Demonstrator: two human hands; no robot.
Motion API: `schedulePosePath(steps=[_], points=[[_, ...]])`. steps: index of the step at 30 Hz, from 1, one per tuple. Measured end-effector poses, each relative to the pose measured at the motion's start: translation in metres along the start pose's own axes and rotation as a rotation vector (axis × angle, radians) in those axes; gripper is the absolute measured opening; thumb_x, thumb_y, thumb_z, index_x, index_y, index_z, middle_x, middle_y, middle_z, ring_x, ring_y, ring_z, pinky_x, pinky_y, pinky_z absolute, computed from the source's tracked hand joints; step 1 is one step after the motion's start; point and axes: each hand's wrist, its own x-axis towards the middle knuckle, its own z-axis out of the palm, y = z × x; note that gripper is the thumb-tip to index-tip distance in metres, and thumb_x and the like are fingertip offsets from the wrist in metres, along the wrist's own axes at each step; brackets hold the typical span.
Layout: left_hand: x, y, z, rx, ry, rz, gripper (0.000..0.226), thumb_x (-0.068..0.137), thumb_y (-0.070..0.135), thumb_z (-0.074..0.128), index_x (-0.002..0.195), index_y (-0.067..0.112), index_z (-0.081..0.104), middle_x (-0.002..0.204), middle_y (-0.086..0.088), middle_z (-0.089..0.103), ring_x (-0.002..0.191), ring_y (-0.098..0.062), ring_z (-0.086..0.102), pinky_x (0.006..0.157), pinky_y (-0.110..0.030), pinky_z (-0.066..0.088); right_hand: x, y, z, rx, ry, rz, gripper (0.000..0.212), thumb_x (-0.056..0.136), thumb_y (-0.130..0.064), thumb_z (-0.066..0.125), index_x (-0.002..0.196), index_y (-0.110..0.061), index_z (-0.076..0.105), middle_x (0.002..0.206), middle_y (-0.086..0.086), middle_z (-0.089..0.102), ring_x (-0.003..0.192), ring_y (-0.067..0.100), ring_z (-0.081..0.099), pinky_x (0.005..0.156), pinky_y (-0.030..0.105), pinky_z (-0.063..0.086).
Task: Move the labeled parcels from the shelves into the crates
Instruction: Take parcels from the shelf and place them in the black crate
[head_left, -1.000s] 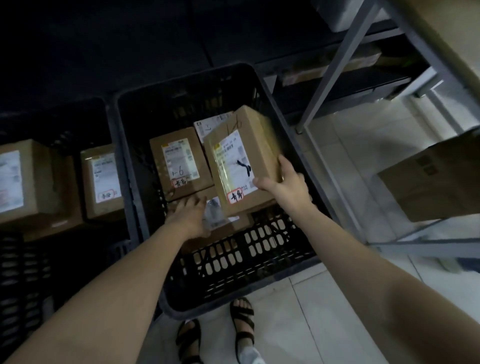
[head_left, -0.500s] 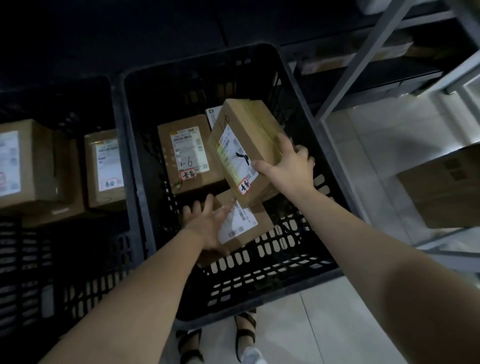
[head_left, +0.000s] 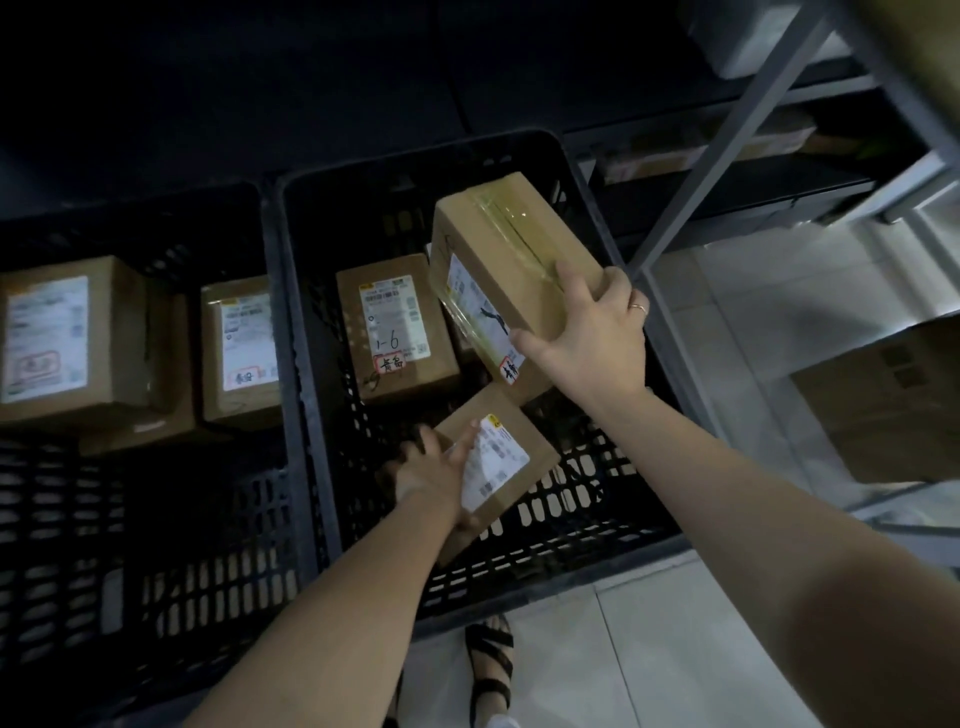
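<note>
Two black slatted crates stand side by side on the floor. Inside the right crate, my right hand grips a taped cardboard parcel with a white label, tilted above the crate floor. My left hand holds a smaller labeled parcel low near the crate's front wall, fingers curled over its left edge. A third parcel marked "1-6" lies flat behind it. The left crate holds a large labeled parcel and a smaller one.
A grey metal shelf frame rises at the right, with a flat package on a low shelf and a big brown carton lower right. Pale floor tiles and my sandalled foot lie in front of the crates.
My right hand has turned the taped parcel so its taped face points up and carried it toward the crate's back right. My left hand has drawn the small parcel forward, its label now uncovered.
</note>
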Motion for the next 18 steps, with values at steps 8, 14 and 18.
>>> schedulePosePath(steps=[8, 14, 18], points=[[0.007, -0.001, -0.016, -0.063, 0.109, -0.065, 0.107, 0.082, 0.06, 0.057, 0.147, 0.022, -0.019, 0.156, -0.015, -0.002, 0.132, -0.04, 0.032, 0.101, -0.052, 0.036, -0.012, 0.015, 0.002, -0.022, -0.054, 0.005, 0.084, 0.078, -0.06, 0.063, 0.147, -0.032, 0.026, 0.15, 0.018, 0.021, 0.134, 0.042, 0.021, 0.096, 0.049, 0.041], [0.035, 0.002, -0.043, 0.061, 0.312, 0.332, 0.1, 0.082, 0.06, 0.055, 0.151, 0.022, -0.007, 0.159, 0.003, -0.01, 0.146, -0.024, -0.01, 0.114, -0.052, 0.002, -0.023, 0.016, 0.017, -0.214, 0.023, -0.075, 0.086, 0.074, -0.062, 0.064, 0.146, -0.032, 0.028, 0.153, 0.022, 0.017, 0.136, 0.048, 0.019, 0.106, 0.058, 0.03], [0.049, 0.014, -0.049, 0.191, 0.221, 0.366, 0.104, 0.079, 0.065, 0.055, 0.151, 0.021, -0.006, 0.16, -0.001, -0.005, 0.145, -0.027, -0.014, 0.114, -0.051, -0.006, -0.019, 0.015, 0.024, -0.188, 0.051, -0.055, 0.086, 0.075, -0.059, 0.065, 0.147, -0.031, 0.028, 0.154, 0.022, 0.016, 0.137, 0.048, 0.018, 0.109, 0.059, 0.023]])
